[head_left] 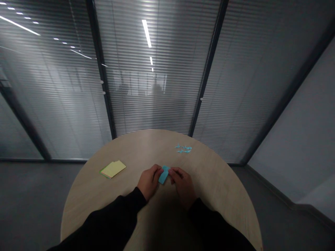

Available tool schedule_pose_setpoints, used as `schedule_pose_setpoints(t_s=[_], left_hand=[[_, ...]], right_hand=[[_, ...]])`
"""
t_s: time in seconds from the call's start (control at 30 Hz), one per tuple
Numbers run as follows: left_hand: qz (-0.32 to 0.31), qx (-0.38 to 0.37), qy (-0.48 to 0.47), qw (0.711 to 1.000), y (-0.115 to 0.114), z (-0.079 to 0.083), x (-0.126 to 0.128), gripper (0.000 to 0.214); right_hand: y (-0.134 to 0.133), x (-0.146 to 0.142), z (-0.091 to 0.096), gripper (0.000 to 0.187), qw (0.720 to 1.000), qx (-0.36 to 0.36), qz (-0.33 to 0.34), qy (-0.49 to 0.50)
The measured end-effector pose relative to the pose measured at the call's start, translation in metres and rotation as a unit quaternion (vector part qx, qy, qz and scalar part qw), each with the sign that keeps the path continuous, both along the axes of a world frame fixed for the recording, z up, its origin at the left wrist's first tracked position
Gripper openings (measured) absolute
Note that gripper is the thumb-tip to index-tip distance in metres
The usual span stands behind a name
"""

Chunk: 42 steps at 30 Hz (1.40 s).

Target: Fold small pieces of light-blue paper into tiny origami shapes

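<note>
Blue folded paper (164,174) is sitting pinched between the left hand (148,181) and right hand (183,184), just above the round wooden table (222,188). Both hands' fingers are clamping its edges, while a yellow sticky-note pad (113,169) is lying well apart to the left.

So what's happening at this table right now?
A person in dark sleeves holds a blue paper between the left hand and the right hand, just above a round table. It looks folded, though the detail is too small to be sure. A yellow stack of sheets lies to the left, and a few blue scraps lie farther back on the right.
</note>
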State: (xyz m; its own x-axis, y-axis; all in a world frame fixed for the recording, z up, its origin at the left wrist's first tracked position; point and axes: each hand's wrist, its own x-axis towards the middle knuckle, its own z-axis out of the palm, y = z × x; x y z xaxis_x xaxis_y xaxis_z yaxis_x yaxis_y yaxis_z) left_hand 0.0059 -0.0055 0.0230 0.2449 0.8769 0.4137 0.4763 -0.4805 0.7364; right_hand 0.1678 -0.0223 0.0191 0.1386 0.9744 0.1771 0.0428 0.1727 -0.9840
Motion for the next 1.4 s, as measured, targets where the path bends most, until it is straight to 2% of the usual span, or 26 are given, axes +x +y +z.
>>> schedule_pose_setpoints(t_s=[0.23,0.43,0.7,0.93,1.07,1.2,1.4], left_hand=[[-0.013,0.012,0.006,1.000,0.000,-0.002,-0.002,0.029],[-0.042,0.006,0.025,0.999,0.003,-0.005,-0.004,0.032],[-0.057,-0.026,0.007,0.998,0.007,-0.010,-0.005,0.034],[-0.047,0.037,0.102,0.993,0.010,-0.010,-0.010,0.030],[-0.065,0.030,0.135,0.988,0.010,-0.009,-0.011,0.029],[-0.063,0.020,0.125,0.990,0.008,-0.007,-0.010,0.028],[-0.055,0.040,0.149,0.986,0.007,-0.006,-0.011,0.030]], right_hand=[[0.001,0.001,-0.002,0.031,1.000,0.001,0.011,-0.010],[0.003,0.006,-0.005,0.036,0.996,0.000,0.079,-0.040],[0.003,0.007,-0.003,0.036,0.998,0.001,0.034,-0.047],[0.003,0.010,-0.004,0.033,0.984,0.054,0.087,-0.146],[0.003,0.011,-0.005,0.027,0.984,0.059,0.072,-0.152],[0.004,0.010,-0.005,0.023,0.988,0.052,0.051,-0.139],[0.004,0.011,-0.005,0.021,0.983,0.064,0.069,-0.158]])
